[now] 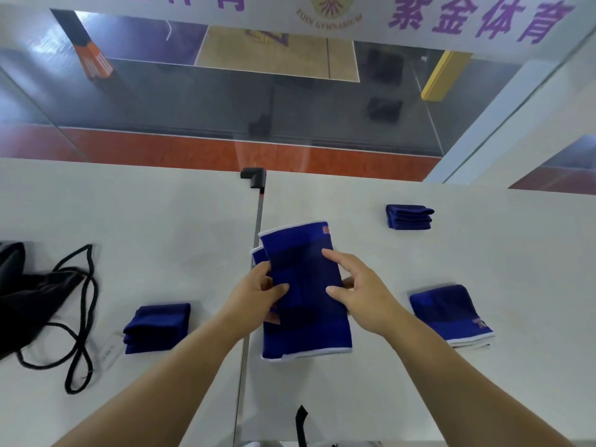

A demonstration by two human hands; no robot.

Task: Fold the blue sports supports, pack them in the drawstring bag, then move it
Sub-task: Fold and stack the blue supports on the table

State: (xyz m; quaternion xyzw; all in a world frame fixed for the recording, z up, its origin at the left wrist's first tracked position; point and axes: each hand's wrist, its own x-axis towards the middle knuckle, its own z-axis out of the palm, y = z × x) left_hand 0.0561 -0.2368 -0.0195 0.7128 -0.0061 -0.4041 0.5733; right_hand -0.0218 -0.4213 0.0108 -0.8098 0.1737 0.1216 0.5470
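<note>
Blue white-edged supports (306, 295), black bag (29, 304)

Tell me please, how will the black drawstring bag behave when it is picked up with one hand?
The black drawstring bag lies slumped and creased on the table, so it is probably floppy and light. Its cord trails in loose loops, so it may dangle or snag.

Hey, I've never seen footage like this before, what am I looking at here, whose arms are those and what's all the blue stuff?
One camera, worn on a person's head, looks down at their own bare arms. No robot here. The left hand and right hand hold a pair of blue supports above a white table. Three folded blue supports lie on it: near left, near right, far right. A black drawstring bag sits at the left edge.
</note>
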